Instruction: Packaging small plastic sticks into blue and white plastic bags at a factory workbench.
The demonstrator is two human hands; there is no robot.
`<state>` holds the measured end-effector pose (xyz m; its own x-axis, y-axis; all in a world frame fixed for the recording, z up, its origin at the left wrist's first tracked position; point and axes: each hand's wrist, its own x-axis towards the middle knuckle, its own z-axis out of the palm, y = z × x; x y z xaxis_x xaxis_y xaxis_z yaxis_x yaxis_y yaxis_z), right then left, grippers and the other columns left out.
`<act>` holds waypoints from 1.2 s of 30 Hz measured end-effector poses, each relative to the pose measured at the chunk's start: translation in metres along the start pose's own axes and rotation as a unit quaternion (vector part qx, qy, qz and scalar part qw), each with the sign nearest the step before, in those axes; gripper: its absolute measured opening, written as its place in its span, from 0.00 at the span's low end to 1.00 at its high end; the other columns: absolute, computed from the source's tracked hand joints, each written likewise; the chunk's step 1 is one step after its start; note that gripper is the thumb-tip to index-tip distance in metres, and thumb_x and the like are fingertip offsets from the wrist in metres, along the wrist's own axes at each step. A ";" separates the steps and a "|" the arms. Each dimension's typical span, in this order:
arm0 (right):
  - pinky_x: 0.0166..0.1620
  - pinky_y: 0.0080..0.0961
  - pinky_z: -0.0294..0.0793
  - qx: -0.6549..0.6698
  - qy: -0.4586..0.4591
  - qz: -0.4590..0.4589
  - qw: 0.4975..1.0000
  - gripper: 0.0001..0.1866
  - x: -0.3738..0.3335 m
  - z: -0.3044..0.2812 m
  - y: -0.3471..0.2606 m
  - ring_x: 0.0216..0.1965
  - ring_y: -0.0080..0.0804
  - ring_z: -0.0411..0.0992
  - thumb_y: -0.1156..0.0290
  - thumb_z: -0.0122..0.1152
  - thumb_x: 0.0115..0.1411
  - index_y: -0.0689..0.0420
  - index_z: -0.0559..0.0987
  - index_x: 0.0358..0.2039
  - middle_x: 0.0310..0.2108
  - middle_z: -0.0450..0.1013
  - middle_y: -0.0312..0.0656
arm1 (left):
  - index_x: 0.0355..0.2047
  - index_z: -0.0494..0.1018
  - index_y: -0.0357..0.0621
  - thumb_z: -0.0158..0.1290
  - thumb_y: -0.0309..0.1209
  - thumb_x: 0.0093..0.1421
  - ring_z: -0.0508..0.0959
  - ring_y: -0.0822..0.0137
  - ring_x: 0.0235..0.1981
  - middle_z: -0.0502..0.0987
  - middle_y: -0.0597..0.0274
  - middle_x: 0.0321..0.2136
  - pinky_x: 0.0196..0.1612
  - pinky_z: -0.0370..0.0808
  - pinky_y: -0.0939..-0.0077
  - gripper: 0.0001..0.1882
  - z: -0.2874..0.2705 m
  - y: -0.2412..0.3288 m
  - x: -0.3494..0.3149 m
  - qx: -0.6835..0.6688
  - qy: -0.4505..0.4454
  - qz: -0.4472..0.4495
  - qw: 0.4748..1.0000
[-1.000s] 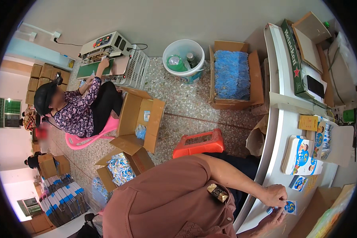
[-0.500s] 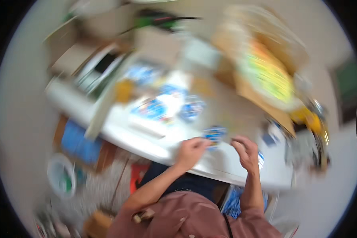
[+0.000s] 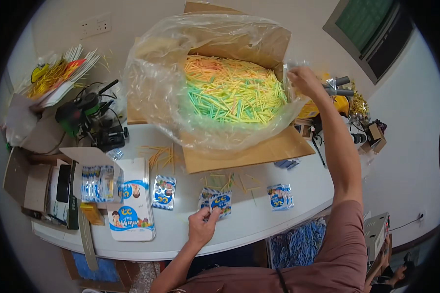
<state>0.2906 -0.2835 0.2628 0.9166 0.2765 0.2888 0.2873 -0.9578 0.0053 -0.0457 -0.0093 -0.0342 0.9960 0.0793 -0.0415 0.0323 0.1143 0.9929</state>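
Observation:
My left hand [image 3: 204,225] pinches a small blue-and-white foil sachet [image 3: 221,200] near the front edge of the white table. A second sachet [image 3: 205,194] lies partly under it. My right arm stretches forward, and my right hand [image 3: 305,81] is closed at the right edge of a clear plastic liner [image 3: 156,83]. Whether its fingers grip the liner or something else is unclear. The liner sits in an open cardboard carton [image 3: 249,152], filled with thin sticks [image 3: 234,93] in yellow, orange and green.
More sachets [image 3: 164,192] [image 3: 279,197] and loose sticks [image 3: 164,155] lie on the table [image 3: 259,222]. Flattened printed boxes [image 3: 132,215] and an upright box of sachets [image 3: 99,183] stand left. Behind them is a black device [image 3: 90,115]. Another person [image 3: 393,273] shows at lower right.
The view has swung right and sharpened. My right hand has gone from near the table front out to the carton's right edge. My left hand stays near the front with a sachet.

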 end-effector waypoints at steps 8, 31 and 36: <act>0.47 0.42 0.75 -0.102 -0.066 0.128 0.984 0.15 0.084 0.054 -0.012 0.46 0.53 0.76 0.70 0.55 0.55 0.62 0.82 0.40 0.43 0.78 0.54 | 0.32 0.80 0.32 0.57 0.31 0.63 0.73 0.82 0.24 0.81 0.64 0.23 0.28 0.70 0.83 0.11 -0.003 -0.011 0.013 0.013 -0.035 -0.038 0.999; 0.48 0.39 0.75 -0.274 -0.216 0.055 0.935 0.17 0.142 0.094 0.069 0.47 0.44 0.77 0.60 0.59 0.54 0.56 0.84 0.40 0.41 0.80 0.48 | 0.38 0.80 0.31 0.55 0.29 0.64 0.75 0.81 0.29 0.82 0.61 0.28 0.32 0.72 0.83 0.11 -0.019 -0.015 0.028 -0.079 -0.079 -0.078 0.991; 0.31 0.33 0.69 -0.023 -0.098 -0.010 0.995 0.16 0.098 0.070 0.003 0.25 0.32 0.72 0.63 0.51 0.65 0.61 0.81 0.32 0.26 0.75 0.46 | 0.36 0.80 0.30 0.55 0.28 0.65 0.74 0.81 0.28 0.81 0.62 0.28 0.32 0.73 0.83 0.10 -0.025 -0.022 0.024 -0.120 -0.049 -0.089 0.987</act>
<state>0.4012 -0.2537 0.2241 0.9489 0.3009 0.0954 0.2969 -0.9534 0.0542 -0.0247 0.0151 -0.0598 0.9798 -0.0591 -0.1908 0.1993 0.3504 0.9151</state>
